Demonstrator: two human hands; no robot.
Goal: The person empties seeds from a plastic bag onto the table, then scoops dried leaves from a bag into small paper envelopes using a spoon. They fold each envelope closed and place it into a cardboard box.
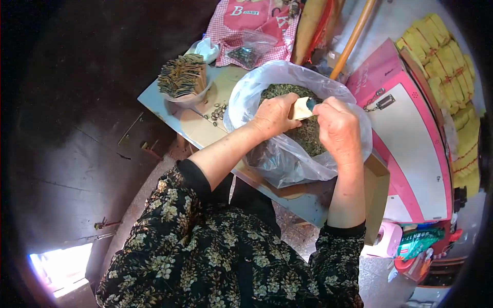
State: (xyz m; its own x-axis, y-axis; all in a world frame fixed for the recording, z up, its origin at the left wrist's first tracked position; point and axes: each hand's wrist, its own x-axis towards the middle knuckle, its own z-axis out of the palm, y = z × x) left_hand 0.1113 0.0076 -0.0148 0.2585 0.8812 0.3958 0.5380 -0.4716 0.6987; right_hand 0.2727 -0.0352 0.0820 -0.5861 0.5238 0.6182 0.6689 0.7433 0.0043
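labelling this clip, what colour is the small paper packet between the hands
The small paper packet is pale cream, best seen in the head view.

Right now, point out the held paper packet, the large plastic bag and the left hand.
Held paper packet (301, 109): head view, pale side.
Large plastic bag (282, 168): head view, near wall.
Left hand (275, 117): head view, back of hand.

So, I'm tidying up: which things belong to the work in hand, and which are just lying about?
Seemingly in the job: held pale packet; greenish flakes; clear plastic bag; stacked papery pieces.

Probably just lying about: orange pole; pink checked fabric; yellow bundles.
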